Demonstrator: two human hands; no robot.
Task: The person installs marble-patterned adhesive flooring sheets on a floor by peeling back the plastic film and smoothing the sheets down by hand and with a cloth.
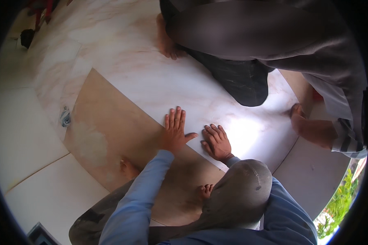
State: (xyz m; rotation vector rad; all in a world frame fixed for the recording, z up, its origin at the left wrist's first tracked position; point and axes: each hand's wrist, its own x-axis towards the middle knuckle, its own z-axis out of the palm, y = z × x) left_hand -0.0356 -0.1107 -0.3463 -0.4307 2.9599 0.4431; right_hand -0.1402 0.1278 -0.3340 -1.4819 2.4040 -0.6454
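My left hand (pixel 175 132) lies flat with fingers stretched and thumb spread, at the edge of a white sheet with pinkish-brown marble veining (pixel 143 77). To its right, my right hand (pixel 217 143) rests on the same sheet, fingers apart and slightly bent. Neither hand holds anything. On my side of the sheet's straight edge lies a brown panel (pixel 110 114) with a pale smeared patch; my bare feet are on or over it. A bright glare washes out part of the sheet to the right of my hands.
Across from me crouches a person in dark clothes (pixel 249 28), one hand (pixel 299 118) at the sheet's right side and a bare foot (pixel 166 43) on it. A small crumpled bundle (pixel 65 116) lies left of the panel. Green plants (pixel 339 200) show at lower right.
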